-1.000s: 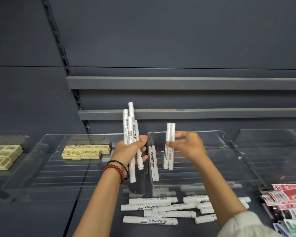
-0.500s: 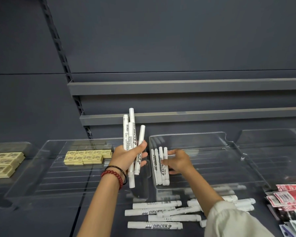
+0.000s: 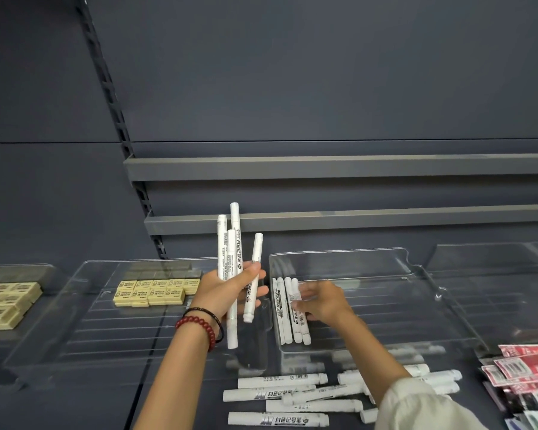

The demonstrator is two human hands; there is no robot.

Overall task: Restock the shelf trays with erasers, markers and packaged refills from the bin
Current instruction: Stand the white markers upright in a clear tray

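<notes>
Nearest the camera we note loose markers lying sideways on the dark shelf deck, w/ packaged refills in red-and-white wrappers piled at the far right edge and a pale sleeve crossing over some of the pens. Above these we mark the left hand, wrist ringed by a red bead bracelet and a thin black band, curled round a bundle of four white markers: three stand near upright, the fourth tilts rightward, pinned under the thumb. Just beside it, the right hand lies w/ fingers stretched out and relaxed, tips touching the row of markers in the middle tray; blur masks finer detail, but we see nothing pinched. That row, four pens side by side, hugs the tray's left wall. To the left, a second clear tray holds yellow erasers grouped toward its back; more erasers sit at the frame's left edge. A third clear tray stands at right. Farthest, two grey shelf rails run across the dark back panel.
</notes>
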